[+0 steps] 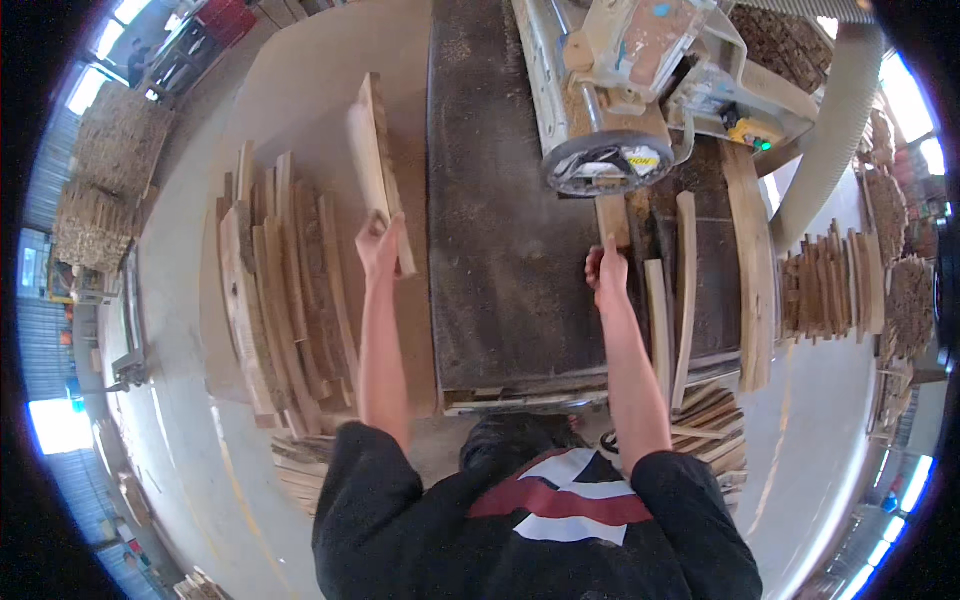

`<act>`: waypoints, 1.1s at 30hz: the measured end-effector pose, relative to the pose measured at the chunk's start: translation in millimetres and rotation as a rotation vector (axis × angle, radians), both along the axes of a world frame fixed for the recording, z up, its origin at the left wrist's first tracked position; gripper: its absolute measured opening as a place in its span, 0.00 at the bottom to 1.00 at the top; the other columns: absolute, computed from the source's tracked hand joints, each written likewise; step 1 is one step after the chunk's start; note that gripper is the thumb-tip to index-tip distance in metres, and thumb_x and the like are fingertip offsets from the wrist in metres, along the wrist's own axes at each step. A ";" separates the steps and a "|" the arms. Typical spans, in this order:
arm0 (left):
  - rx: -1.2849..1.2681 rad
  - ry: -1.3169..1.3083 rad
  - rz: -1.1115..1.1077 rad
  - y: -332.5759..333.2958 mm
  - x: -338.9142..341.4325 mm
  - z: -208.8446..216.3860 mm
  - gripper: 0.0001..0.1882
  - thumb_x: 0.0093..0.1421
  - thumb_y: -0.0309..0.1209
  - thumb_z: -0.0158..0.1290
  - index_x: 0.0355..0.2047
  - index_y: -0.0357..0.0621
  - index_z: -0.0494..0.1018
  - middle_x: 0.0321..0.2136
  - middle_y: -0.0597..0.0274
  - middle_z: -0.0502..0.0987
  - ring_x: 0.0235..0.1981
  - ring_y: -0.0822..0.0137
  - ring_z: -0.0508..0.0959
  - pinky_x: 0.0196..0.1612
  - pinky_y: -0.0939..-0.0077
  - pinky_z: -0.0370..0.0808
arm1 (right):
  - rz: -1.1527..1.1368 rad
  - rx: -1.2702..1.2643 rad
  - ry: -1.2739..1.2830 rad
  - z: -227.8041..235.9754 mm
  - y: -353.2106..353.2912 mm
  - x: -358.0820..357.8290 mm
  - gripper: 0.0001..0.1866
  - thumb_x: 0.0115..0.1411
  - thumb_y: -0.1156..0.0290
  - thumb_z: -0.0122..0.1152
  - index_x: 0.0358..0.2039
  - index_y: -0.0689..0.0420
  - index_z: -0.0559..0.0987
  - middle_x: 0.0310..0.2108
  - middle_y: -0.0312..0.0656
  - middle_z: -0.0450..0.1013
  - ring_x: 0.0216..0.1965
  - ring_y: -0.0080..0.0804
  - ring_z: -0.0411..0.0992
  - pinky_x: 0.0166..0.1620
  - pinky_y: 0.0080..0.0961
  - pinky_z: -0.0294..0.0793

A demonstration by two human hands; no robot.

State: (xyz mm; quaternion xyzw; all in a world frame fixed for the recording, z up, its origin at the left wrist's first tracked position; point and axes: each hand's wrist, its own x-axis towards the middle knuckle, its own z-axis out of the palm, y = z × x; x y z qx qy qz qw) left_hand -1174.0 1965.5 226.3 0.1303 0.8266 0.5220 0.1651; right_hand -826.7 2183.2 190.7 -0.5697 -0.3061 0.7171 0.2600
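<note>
My left hand [380, 243] is closed round the lower part of a long wooden board [372, 150], which it holds tilted up beside the left edge of the dark machine table [510, 300]. My right hand [608, 270] has curled fingers at the near end of a flat wooden board [612, 222] lying on that table. The far part of this board is hidden under the round guard [610, 165] of the woodworking machine. Just right of that hand lie a narrow wooden strip [657, 320] and a curved strip [685, 290].
Several wooden boards [270, 290] are piled on a brown surface to my left. A wide plank [745, 270] runs along the table's right side. A grey ribbed hose [840, 130] hangs at the upper right. More stacked wood [830, 285] stands beyond it.
</note>
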 end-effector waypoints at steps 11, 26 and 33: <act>1.265 -1.314 -0.297 -120.8 254.0 -5.9 0.33 0.69 0.51 0.47 0.61 0.36 0.62 0.44 0.43 0.69 0.37 0.62 0.70 0.35 0.69 0.75 | 0.618 0.056 0.060 49.2 -196.9 60.0 0.21 0.70 0.52 0.54 0.51 0.56 0.77 0.39 0.37 0.78 0.39 0.26 0.76 0.42 0.30 0.77; -0.248 0.673 -0.567 -86.2 464.6 -22.4 0.27 0.67 0.44 0.51 0.65 0.52 0.68 0.65 0.31 0.58 0.69 0.35 0.55 0.64 0.38 0.57 | 0.341 -0.411 0.504 -9.3 -312.0 285.8 0.20 0.68 0.64 0.60 0.57 0.57 0.70 0.47 0.41 0.77 0.44 0.37 0.79 0.44 0.31 0.83; -0.306 0.610 -0.323 -3.4 496.2 -44.7 0.30 0.64 0.44 0.52 0.66 0.50 0.66 0.65 0.24 0.54 0.70 0.32 0.52 0.67 0.38 0.53 | -0.181 -0.294 0.685 -36.5 -286.5 279.5 0.21 0.70 0.52 0.55 0.52 0.56 0.75 0.46 0.39 0.74 0.44 0.28 0.74 0.50 0.28 0.80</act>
